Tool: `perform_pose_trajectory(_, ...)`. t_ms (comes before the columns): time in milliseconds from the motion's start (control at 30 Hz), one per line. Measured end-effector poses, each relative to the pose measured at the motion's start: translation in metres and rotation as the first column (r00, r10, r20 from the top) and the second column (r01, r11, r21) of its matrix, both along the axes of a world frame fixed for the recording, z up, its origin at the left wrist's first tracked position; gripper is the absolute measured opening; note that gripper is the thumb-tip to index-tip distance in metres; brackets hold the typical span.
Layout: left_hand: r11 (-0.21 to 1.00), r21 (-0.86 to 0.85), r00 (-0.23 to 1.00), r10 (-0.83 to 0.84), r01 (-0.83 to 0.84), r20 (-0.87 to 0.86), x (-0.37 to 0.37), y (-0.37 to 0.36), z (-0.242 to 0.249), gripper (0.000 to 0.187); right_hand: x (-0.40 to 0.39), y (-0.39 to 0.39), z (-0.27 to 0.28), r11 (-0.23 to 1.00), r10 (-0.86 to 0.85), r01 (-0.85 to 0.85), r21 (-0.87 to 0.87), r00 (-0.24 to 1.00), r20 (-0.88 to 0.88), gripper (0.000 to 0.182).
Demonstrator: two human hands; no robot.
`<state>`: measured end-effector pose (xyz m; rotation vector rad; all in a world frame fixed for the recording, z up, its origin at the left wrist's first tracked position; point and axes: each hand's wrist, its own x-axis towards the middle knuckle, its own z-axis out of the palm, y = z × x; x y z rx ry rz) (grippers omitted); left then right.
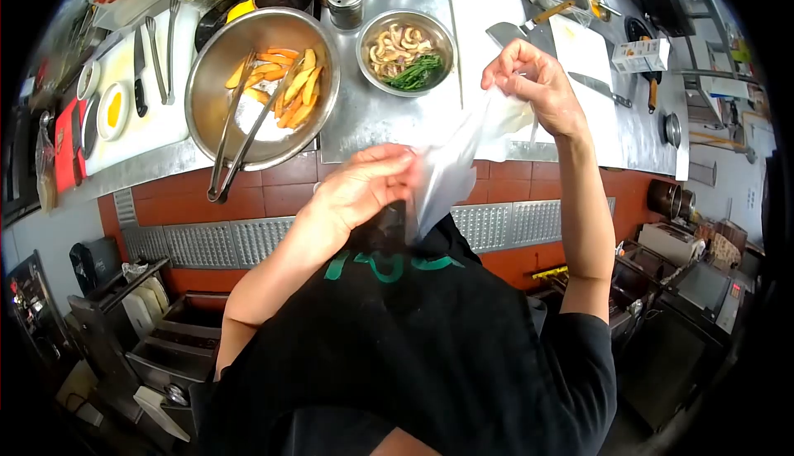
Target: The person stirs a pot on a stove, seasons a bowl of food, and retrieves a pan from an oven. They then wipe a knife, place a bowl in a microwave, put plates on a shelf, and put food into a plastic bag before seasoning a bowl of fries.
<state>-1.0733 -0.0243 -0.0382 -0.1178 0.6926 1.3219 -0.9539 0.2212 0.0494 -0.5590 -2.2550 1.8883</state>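
Note:
A clear plastic bag (pixel 451 171) is stretched between my two hands, in front of the counter's edge. My left hand (pixel 364 183) pinches its lower left side. Higher up and to the right, my right hand (pixel 538 84) pinches its upper end. Behind the bag sits a small steel bowl (pixel 365 66) with sliced mushrooms (pixel 403 47) and chopped green stalks (pixel 416 72). To the left is a large steel bowl (pixel 198 105) of potato wedges (pixel 302 84), with metal tongs (pixel 240 154) resting in it and over its rim.
White cutting boards (pixel 475 22) lie behind my right hand, with a cleaver (pixel 529 24) and a knife (pixel 597 88). Further left, another board (pixel 169 129) holds a knife (pixel 139 71), tongs and a small dish (pixel 113 113). Shakers (pixel 345 5) stand at the back.

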Motion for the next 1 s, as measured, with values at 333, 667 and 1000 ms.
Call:
perform_pose_trajectory(333, 0.866, 0.114, 0.751, 0.482, -0.487, -0.452, 0.009, 0.034, 0.028, 0.02, 0.003, -0.068, 0.028, 0.797, -0.023, 0.003, 0.604, 0.999, 0.024, 0.035)
perform_pose_trajectory(667, 0.768, 0.293, 0.547, 0.62, -0.569, -0.562, 0.017, 0.044, 0.041, 0.028, 0.035, -0.048, -0.012, 0.788, -0.394, 0.415, 0.455, 0.908, -0.146, 0.008)
perform_pose_trajectory(1000, 0.839, 0.237, 0.595, 0.521, -0.49, -0.612, 0.041, 0.07, 0.072, 0.027, 0.034, -0.095, -0.006, 0.637, -0.158, 0.061, 0.768, 0.986, 0.053, 0.045)
